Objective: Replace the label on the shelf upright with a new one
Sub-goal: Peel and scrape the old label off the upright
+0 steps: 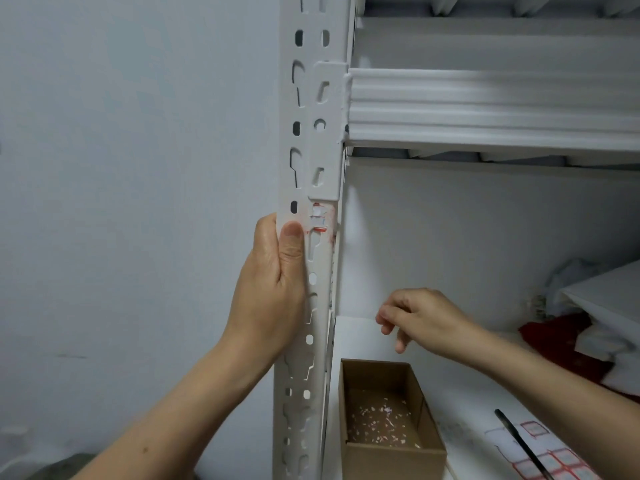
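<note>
Read no text anywhere I looked. Label scraps (319,220) on upright (322,258): torn red-and-white bits, any lettering too small for me to tell. Label sheet (557,460) on shelf (467,396), lower right: red-bordered stickers, faces blurred, nothing I could read. No numbers, brands, signs made out.

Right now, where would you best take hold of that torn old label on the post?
Probably pinch the torn label by its ragged white edge, coming from the right: the left hand blocks its left side, and the rest lies flat on the upright.
</note>
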